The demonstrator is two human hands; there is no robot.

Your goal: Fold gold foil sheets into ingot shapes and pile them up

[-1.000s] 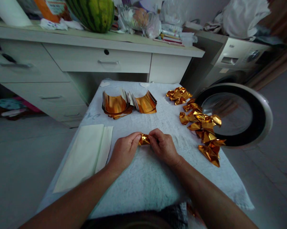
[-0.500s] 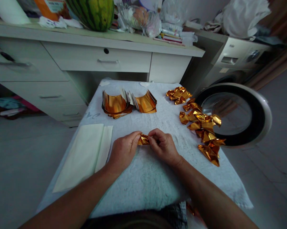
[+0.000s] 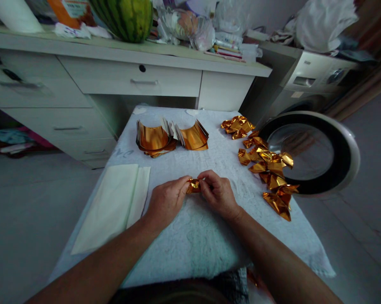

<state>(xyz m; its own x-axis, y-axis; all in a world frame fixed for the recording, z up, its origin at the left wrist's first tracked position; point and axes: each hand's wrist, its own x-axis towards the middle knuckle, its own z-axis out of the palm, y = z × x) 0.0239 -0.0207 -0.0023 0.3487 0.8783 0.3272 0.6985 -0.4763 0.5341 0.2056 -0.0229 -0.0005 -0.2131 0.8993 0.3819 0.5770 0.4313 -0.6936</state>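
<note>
A small piece of folded gold foil [image 3: 193, 186] is held between both hands above the middle of the cloth-covered table [image 3: 216, 240]. My left hand [image 3: 169, 199] pinches its left end, and my right hand [image 3: 218, 193] pinches its right end with curled fingers. Beyond the hands stand two curved stacks of gold sheets, one on the left [image 3: 154, 139] and one on the right [image 3: 194, 137]. Several folded gold foil pieces [image 3: 274, 169] lie along the table's right side, with a further cluster [image 3: 237, 126] at the back right.
Pale folded sheets [image 3: 110, 204] lie at the table's left. Behind is a white drawer cabinet [image 3: 168, 80] bearing a watermelon [image 3: 122, 19] and plastic bags. A washing machine's open round door [image 3: 345, 156] stands close to the table's right edge.
The foil between the hands has shifted slightly right and now shows more of its surface. My left hand has moved a little to the right; my right hand is nearly where it was.
</note>
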